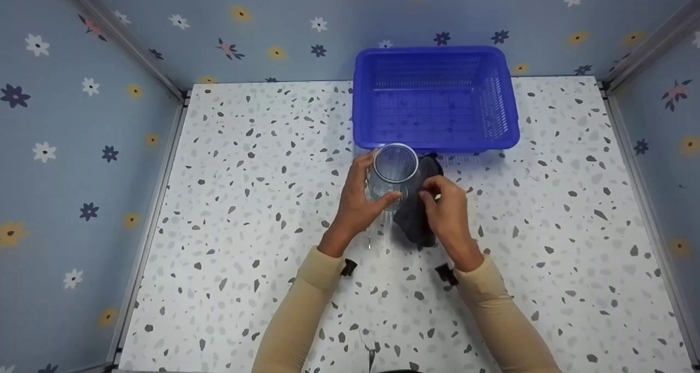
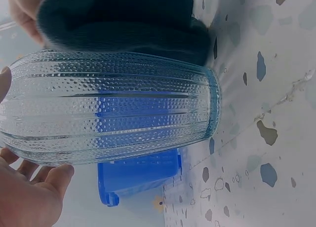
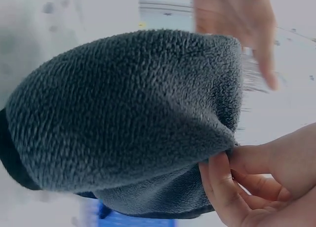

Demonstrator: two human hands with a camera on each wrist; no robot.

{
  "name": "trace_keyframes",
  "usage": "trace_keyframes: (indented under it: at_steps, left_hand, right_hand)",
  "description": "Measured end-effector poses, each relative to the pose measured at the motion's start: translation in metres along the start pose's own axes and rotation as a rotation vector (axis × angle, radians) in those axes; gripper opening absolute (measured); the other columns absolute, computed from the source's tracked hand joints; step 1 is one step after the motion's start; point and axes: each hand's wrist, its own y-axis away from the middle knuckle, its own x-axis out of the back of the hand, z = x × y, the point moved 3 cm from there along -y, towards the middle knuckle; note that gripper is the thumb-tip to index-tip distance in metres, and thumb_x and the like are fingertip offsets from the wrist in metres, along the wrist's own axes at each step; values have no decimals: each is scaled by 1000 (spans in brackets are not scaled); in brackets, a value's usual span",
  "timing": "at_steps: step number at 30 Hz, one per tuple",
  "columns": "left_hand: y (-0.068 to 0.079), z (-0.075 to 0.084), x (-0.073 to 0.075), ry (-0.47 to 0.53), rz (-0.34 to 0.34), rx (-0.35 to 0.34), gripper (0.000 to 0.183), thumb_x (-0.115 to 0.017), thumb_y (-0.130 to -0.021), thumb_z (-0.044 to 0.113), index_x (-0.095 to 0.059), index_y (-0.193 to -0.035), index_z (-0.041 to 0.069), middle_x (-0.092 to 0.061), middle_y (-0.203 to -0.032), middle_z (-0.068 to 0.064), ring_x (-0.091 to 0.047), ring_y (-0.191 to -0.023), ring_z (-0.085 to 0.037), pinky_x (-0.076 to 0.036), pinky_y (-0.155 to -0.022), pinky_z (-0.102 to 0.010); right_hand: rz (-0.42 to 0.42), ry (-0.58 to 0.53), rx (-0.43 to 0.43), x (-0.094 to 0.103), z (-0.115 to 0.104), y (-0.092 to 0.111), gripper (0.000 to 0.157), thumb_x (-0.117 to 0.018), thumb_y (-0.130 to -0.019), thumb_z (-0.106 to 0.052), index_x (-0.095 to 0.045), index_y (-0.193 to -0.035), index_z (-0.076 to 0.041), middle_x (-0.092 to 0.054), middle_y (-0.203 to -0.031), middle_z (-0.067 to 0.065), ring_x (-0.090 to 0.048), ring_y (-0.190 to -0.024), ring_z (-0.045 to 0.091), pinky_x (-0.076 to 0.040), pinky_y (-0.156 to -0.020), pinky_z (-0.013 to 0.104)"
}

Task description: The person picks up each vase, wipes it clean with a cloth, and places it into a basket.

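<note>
A clear glass vase [image 1: 389, 186] with vertical ribs and a dimpled surface is near the middle of the table, its round mouth facing up. My left hand [image 1: 358, 198] grips it near the top, thumb on the near side and fingers round the far side. In the left wrist view the vase [image 2: 118, 108] has its base close to the tabletop; I cannot tell whether they touch. My right hand [image 1: 448, 211] pinches the edge of a dark grey fluffy cloth [image 3: 123, 108] between thumb and fingers. The cloth hangs beside the vase's right side, folded over.
A blue plastic basket [image 1: 361, 105] with slotted walls stands behind the vase, against the back wall. The white speckled tabletop [image 1: 246, 198] extends to both sides. Flowered panels [image 1: 71, 159] enclose the table at left, back and right.
</note>
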Motion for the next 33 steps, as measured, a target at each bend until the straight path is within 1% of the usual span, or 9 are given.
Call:
trace_keyframes:
  at_steps: [5,10,14,18,21,28,33]
  left_hand:
    - [-1,1,0,2,-5,13,80,-91,-86,24,-46,-148,2,-46,-156,-17,-44,-147,-30,-42,-117,-44]
    - [-1,2,0,-3,-6,17,80,-90,-86,25,-45,-148,1,-45,-157,-18,-45,-146,-30,-44,-114,-45]
    - [0,1,0,4,-9,17,78,-90,-86,23,-46,-147,2,-45,-158,-17,-44,-147,-30,-43,-115,-46]
    - [0,1,0,9,-7,18,78,-90,-87,24,-46,-147,2,-45,-158,-17,-44,-147,-30,-41,-117,-46]
    - [1,1,0,13,-6,20,78,-90,-87,24,-46,-148,3,-45,-158,-17,-44,-147,-29,-42,-117,-45]
    - [1,1,0,15,5,4,77,-90,-86,22,-47,-146,1,-46,-158,-18,-44,-147,-30,-40,-119,-43]
    - [0,0,0,-1,7,-6,78,-91,-85,23,-47,-145,-1,-46,-157,-19,-45,-147,-30,-39,-120,-43]
  right_hand:
    - [-71,51,-72,-17,20,0,7,-71,-92,11,-70,-97,6,-72,-92,23,-68,-86,37,-53,-78,49]
    - [-120,119,-79,-29,33,-2,5,-71,-92,8,-69,-93,4,-70,-87,21,-67,-83,38,-53,-77,53]
    - [-128,124,-63,-30,35,-2,5,-71,-92,8,-69,-92,4,-70,-86,21,-68,-83,39,-53,-77,53]
    - [-123,91,-70,-24,29,-2,5,-71,-93,8,-70,-95,4,-72,-89,21,-68,-84,36,-53,-78,50]
    - [-100,61,-74,-15,19,-2,6,-72,-93,9,-71,-96,4,-73,-91,21,-68,-84,35,-52,-77,46]
    - [-25,0,-10,7,-7,-3,7,-73,-92,12,-71,-95,7,-73,-92,21,-68,-83,33,-53,-76,43]
    - [18,-14,39,16,-21,-4,7,-74,-91,11,-71,-97,8,-74,-95,22,-70,-87,35,-55,-78,45]
